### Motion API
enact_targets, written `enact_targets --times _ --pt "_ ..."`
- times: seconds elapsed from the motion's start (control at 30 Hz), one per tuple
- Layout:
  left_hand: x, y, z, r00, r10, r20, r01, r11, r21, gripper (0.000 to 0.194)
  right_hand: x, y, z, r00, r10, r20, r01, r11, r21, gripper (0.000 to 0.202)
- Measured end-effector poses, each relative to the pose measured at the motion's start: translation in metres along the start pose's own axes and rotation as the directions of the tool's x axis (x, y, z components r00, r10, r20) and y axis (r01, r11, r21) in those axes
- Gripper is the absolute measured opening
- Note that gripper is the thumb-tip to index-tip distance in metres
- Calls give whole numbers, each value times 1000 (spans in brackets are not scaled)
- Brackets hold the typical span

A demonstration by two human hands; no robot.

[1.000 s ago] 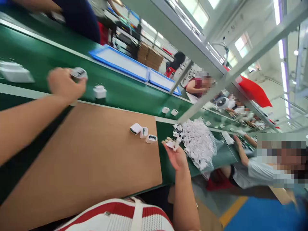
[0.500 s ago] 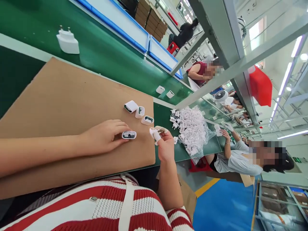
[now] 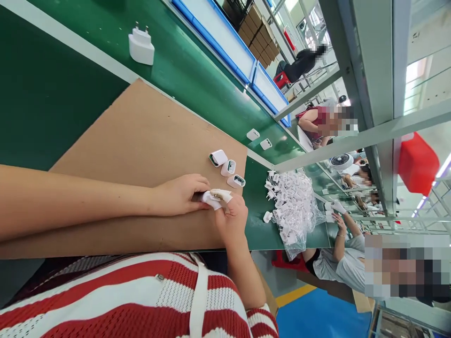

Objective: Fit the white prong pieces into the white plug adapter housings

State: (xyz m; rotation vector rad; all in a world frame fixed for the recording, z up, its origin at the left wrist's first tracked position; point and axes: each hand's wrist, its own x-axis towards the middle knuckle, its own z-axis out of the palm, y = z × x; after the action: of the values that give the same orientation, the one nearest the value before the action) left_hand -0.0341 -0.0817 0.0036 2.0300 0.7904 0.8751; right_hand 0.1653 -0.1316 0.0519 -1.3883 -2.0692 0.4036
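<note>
My left hand [image 3: 181, 193] grips a white charger housing [image 3: 205, 197] on its side, above the brown cardboard sheet. My right hand [image 3: 232, 216], with white covers on thumb and finger, closes on a small white plug cap [image 3: 213, 201] and holds it against the housing's open end. The fingers hide most of both pieces, so I cannot tell how far the cap sits in. Just beyond lie three white charger housings [image 3: 229, 168], their open ends showing parts inside.
A heap of white plug caps [image 3: 292, 202] lies on a clear plastic bag at the right. A finished-looking charger with two pins [image 3: 141, 46] stands on the green bench. Two white housings [image 3: 252, 134] lie farther back. A co-worker [image 3: 341, 249] sits at the right, beyond the metal frame [image 3: 369, 131].
My right hand has moved left, bringing the plug cap against the open end of the housing in my left hand. The camera view has shifted.
</note>
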Motion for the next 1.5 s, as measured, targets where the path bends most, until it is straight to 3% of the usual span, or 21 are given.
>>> enact_targets --times 0.13,0.3,0.5,0.57,0.63,0.73,0.83,0.9,0.97,1.07,1.13,1.2,1.27,1.3,1.37,1.43,1.5 --pt "0 0 0 1000 -11 2 11 1000 -15 38 3 3 -3 996 -43 74 52 991 -126 32" --pt "2 2 0 999 -41 6 42 999 -34 38 8 5 -4 997 -37 71 42 997 -61 26" --pt "2 9 -3 997 -74 28 74 997 7 35 0 1 10 995 101 -19 -97 982 162 42" --pt "-2 15 -8 998 -63 14 62 998 33 36 -7 6 3 985 149 -91 -122 959 257 58" --pt "-4 21 -18 996 -26 -87 32 997 68 37 -18 18 -16 944 239 -229 -177 949 263 61" --pt "7 21 -48 951 13 -310 36 988 151 43 -44 48 -54 810 377 -449 -434 900 -29 48" --pt "42 0 -88 877 -100 -470 234 943 236 64 -69 79 -80 653 517 -553 -742 584 -330 49" --pt "72 -23 -114 830 -182 -527 378 879 291 76 -78 92 -83 621 577 -531 -784 481 -393 41" --pt "99 -46 -136 787 -262 -559 490 815 308 75 -79 99 -79 652 580 -488 -758 525 -388 33" --pt "127 -71 -156 741 -353 -571 585 757 291 57 -78 101 -70 703 514 -491 -673 704 -226 31" --pt "138 -78 -162 717 -408 -566 629 728 272 47 -78 102 -66 674 527 -518 -630 776 -32 33" --pt "145 -79 -161 677 -436 -592 671 696 255 53 -80 102 -66 614 590 -524 -604 779 169 37" --pt "153 -75 -155 654 -325 -683 653 699 292 72 -81 100 -66 573 656 -491 -559 751 352 42" --pt "159 -73 -151 665 -226 -712 612 711 346 80 -80 97 -66 573 682 -454 -525 731 436 45" --pt "172 -70 -142 755 -63 -652 484 725 490 84 -75 87 -65 592 724 -354 -449 661 602 54" --pt "188 -70 -131 879 -79 -469 371 732 571 82 -66 75 -63 618 750 -236 -383 549 743 58" --pt "205 -72 -122 933 -171 -318 333 748 575 76 -56 62 -61 642 756 -127 -332 424 843 55"
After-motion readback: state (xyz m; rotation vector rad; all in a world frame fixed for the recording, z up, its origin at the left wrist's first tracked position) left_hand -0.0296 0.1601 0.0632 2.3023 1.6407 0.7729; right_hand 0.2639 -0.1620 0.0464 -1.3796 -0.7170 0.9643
